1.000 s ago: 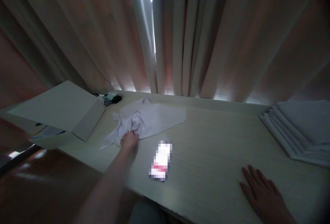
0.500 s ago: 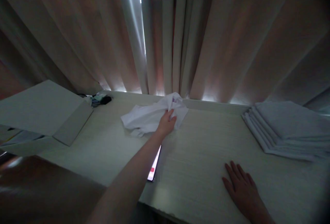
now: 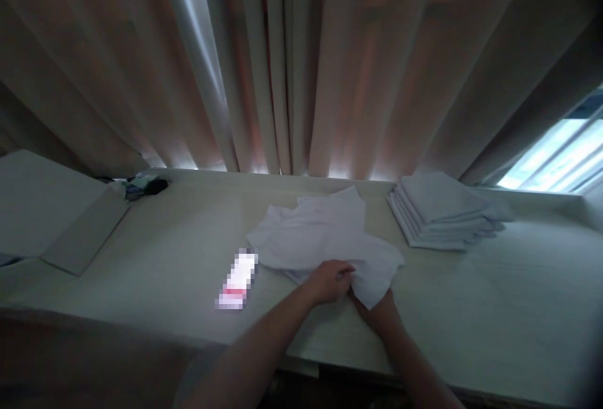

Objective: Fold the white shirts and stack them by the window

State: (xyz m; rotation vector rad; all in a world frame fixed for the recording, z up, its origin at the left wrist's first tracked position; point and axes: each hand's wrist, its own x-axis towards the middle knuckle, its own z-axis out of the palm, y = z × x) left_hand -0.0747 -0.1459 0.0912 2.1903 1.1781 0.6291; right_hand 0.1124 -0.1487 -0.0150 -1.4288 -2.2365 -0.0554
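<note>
A loose white cloth (image 3: 325, 233) lies crumpled on the pale table (image 3: 494, 296), a little right of centre. My left hand (image 3: 332, 280) rests on its near edge with the fingers curled, pinching the fabric. My right hand (image 3: 377, 311) reaches under the cloth's near right corner, and its fingers are hidden by the fabric. A phone (image 3: 237, 279) with a lit screen lies flat just left of the cloth.
A stack of folded white cloths (image 3: 440, 211) sits at the back right. An open cardboard box flap (image 3: 51, 208) lies at the far left, with small dark items (image 3: 144, 186) behind it. Curtains (image 3: 301, 63) hang along the table's far edge; a window shows at the right.
My left hand has dragged the cloth from the back left to the centre, nearer me. My right hand left the bare table and went under the cloth's corner. The view swung right.
</note>
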